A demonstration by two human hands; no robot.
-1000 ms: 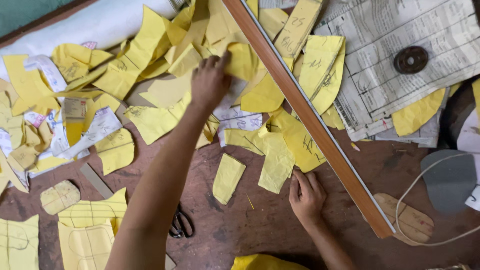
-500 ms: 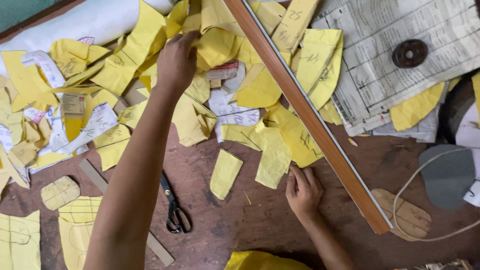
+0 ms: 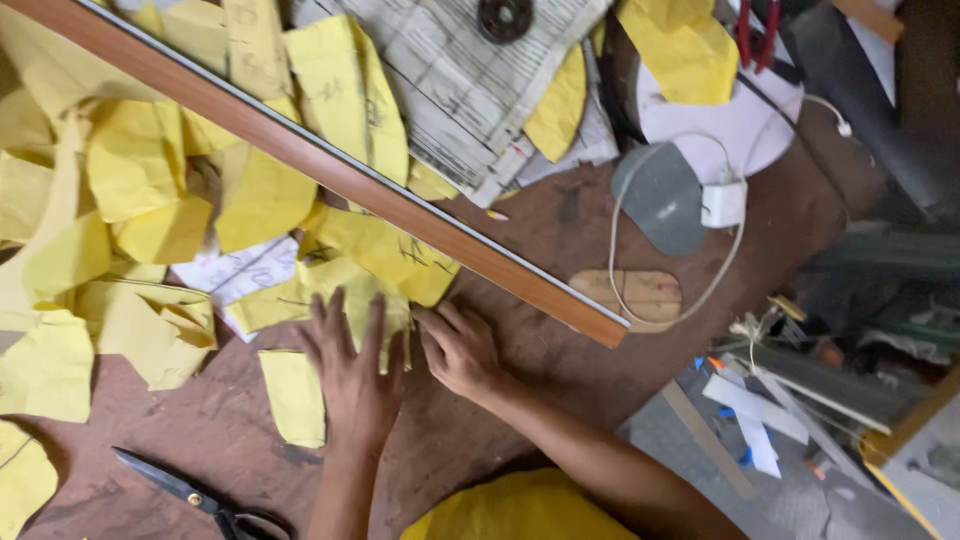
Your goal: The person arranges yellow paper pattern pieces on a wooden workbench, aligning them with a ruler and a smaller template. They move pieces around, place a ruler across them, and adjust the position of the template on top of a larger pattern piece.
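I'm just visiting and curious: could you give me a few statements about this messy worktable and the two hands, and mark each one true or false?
1. Both hands press flat on yellow paper pieces. True: the left hand and right hand lie side by side on the yellow paper.
2. The scissors are in the right hand. False: the scissors lie alone on the brown table.
3. A long wooden strip crosses the table diagonally. True.
4. The white cable lies over a blue cloth. False: it loops over a grey oval piece and a wooden oval.

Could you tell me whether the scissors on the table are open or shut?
Shut: the scissors lie flat with both blades together in one dark point.
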